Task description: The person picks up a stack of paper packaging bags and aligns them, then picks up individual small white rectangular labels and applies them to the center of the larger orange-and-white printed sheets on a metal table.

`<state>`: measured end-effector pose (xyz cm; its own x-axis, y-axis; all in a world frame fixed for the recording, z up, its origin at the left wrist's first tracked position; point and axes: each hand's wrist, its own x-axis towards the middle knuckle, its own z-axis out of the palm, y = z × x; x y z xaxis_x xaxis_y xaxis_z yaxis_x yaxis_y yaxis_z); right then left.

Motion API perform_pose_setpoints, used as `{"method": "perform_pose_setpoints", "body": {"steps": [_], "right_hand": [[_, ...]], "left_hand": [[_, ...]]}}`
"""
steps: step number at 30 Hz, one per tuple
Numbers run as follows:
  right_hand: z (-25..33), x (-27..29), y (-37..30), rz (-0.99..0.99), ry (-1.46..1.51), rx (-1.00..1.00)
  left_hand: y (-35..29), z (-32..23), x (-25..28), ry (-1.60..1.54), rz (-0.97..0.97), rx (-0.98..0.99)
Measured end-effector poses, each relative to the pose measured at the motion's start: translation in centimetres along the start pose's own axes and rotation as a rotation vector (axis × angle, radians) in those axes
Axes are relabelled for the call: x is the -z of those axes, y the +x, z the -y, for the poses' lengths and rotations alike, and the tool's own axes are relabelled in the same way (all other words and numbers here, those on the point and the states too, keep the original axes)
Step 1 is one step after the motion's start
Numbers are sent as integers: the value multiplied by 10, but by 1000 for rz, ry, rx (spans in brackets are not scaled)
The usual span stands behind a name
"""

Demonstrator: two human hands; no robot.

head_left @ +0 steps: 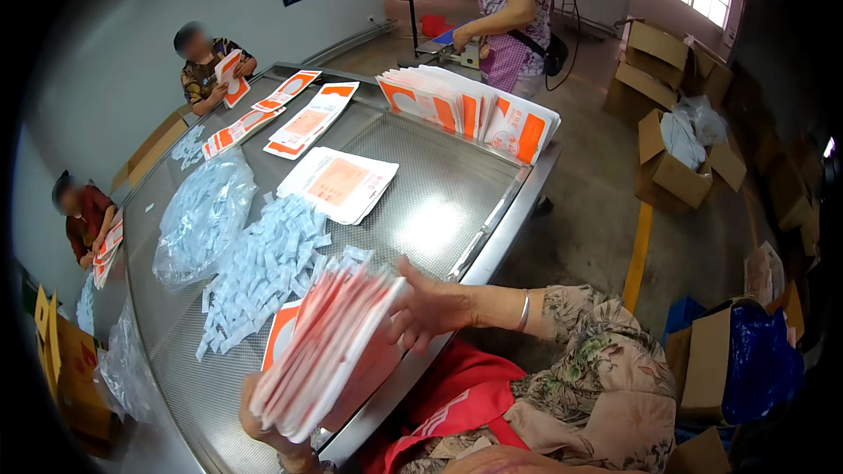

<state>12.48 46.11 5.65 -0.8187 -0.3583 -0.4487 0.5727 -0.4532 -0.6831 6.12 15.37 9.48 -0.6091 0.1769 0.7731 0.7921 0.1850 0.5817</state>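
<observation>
A thick bundle of flat white-and-orange pouches stands tilted at the table's near edge, blurred by motion. My left hand is closed round its lower left end, with part of the fingers hidden behind the bundle. On the bundle's right side is my right hand, thumb raised and fingers curled against the pouches. Just beyond lies a loose heap of small pale-blue sachets. One orange-and-white pouch shows partly under the bundle. A flat stack of white pouches lies farther back.
The metal table has a textured top. A clear bag of sachets lies left of the heap; a row of upright pouches lines the far right edge. Two co-workers handle pouches at left; another person stands beyond. Open cartons stand at right.
</observation>
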Motion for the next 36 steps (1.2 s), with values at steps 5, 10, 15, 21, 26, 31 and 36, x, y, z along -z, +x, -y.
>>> {"method": "perform_pose_setpoints", "body": {"steps": [5,10,15,21,26,31,36], "right_hand": [[15,-3,-2,-46,-23,114],[40,-38,-18,-30,-82,-13],[26,-27,-5,-72,-188,-62],[5,-26,3,-148,-401,-170],[4,-8,5,-318,-620,-172],[34,7,25,-480,-870,75],[47,-3,104,-211,-1105,42]], "left_hand": [[9,-33,-8,73,217,-259],[1,-38,2,116,245,-185],[-14,-24,4,43,342,-301],[-31,-28,20,27,419,-254],[-50,-25,30,-22,425,-231],[-53,-24,26,-63,409,-264],[-44,-30,23,-22,431,-235]]}}
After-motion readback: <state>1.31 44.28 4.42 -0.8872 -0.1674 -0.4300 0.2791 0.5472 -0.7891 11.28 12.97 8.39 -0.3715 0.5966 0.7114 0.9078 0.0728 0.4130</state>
